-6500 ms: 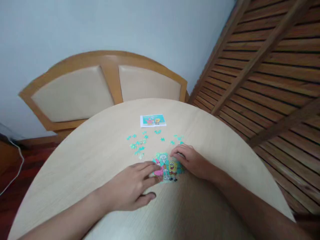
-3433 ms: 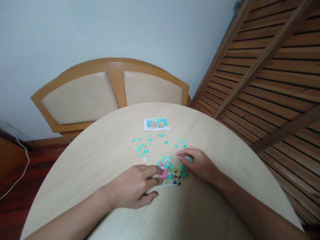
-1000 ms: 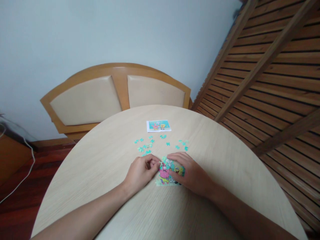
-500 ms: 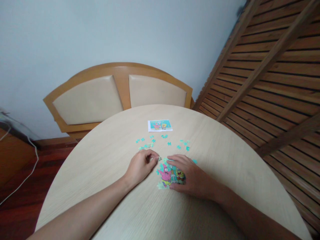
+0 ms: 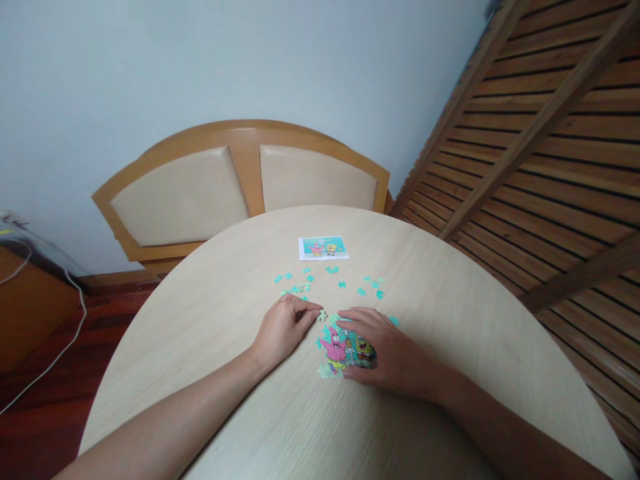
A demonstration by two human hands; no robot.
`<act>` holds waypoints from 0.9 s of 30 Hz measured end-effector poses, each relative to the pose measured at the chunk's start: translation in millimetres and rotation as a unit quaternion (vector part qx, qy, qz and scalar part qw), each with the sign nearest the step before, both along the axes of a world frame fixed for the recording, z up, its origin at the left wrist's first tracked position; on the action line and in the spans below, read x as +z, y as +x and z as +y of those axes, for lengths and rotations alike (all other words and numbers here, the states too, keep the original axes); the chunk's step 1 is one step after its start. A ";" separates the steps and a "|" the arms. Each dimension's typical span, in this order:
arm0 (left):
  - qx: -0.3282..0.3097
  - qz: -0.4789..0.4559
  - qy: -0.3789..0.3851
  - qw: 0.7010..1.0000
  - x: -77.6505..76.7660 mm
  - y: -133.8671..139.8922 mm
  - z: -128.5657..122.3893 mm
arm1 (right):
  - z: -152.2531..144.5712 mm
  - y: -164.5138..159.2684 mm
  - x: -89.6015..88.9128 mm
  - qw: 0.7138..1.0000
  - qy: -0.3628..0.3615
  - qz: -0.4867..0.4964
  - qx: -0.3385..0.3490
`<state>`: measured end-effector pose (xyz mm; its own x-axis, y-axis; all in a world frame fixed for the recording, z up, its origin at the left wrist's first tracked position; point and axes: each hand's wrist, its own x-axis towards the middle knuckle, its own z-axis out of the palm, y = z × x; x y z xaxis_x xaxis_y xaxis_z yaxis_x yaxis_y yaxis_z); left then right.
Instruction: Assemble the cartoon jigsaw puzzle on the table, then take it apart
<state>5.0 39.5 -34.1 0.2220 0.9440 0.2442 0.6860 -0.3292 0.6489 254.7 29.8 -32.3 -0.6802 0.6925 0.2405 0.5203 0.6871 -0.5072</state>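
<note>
Left hand point(image 5: 286, 325) pinching a small puzzle piece point(image 5: 323, 316), right hand point(image 5: 387, 347) loosely spread, resting across the joined puzzle point(image 5: 334, 348)

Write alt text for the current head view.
The left hand is at a small puzzle piece near the far left corner of a partly assembled cartoon jigsaw, while the right hand is spread over its right side. Beyond them on the round table lie loose turquoise pieces and a picture card.

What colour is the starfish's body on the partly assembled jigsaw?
The starfish's body is pink, in head view.
</note>
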 end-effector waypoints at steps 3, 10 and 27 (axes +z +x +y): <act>0.001 0.002 0.000 1.000 0.8 0.5 -0.4 | 0.2 0.8 -0.7 1.000 0.000 0.005 0.000; -0.003 -0.006 0.001 1.000 -1.1 0.1 -0.3 | 0.2 0.3 0.8 1.000 -0.002 -0.004 0.002; -0.004 0.011 0.013 1.000 1.0 3.2 -2.5 | -0.7 0.5 2.0 1.000 0.005 -0.013 0.002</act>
<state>8.2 37.0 -33.1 0.2346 0.9355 0.2643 0.6975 -0.3514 0.6245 255.1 29.1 -30.3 -0.6887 0.6876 0.2299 0.5301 0.6939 -0.4874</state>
